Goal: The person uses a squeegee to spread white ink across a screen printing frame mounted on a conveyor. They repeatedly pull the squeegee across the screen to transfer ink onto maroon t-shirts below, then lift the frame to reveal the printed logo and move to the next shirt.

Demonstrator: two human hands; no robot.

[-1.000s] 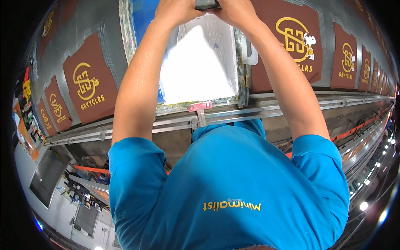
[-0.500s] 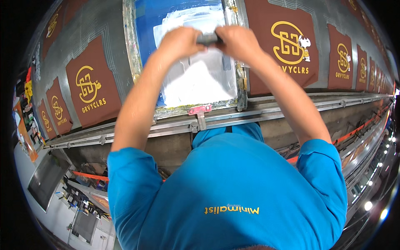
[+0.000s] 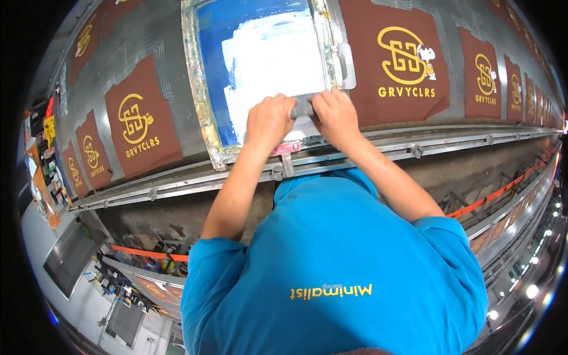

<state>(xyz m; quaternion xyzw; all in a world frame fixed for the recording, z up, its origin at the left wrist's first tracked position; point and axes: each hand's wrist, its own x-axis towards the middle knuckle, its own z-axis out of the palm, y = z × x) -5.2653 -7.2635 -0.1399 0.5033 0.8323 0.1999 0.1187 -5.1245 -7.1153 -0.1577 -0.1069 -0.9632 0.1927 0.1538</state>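
I judge this the near end of a stroke at the long table point(image 3: 157, 29): the screen point(image 3: 214, 65) lies between brown panels point(image 3: 396, 68), white ink point(image 3: 275, 56) over much of it. My left hand point(image 3: 270, 118) and right hand point(image 3: 337, 117) grip the squeegee point(image 3: 303, 108) near the screen's closest edge; the next move calls for a level lift, minding the pink clamp point(image 3: 286, 149).

A grey-brown strip point(image 3: 467, 163), apparently floor, runs below the long metal rail point(image 3: 452, 144); farther below that rail stretch an orange-red bar point(image 3: 503, 192) and a second long table point(image 3: 496, 236). Under the rail's left end, a whitish wall point(image 3: 44, 228) bears dark rectangular panels point(image 3: 74, 260); under its right end, round white lamps point(image 3: 532, 291) glow amid darkness.
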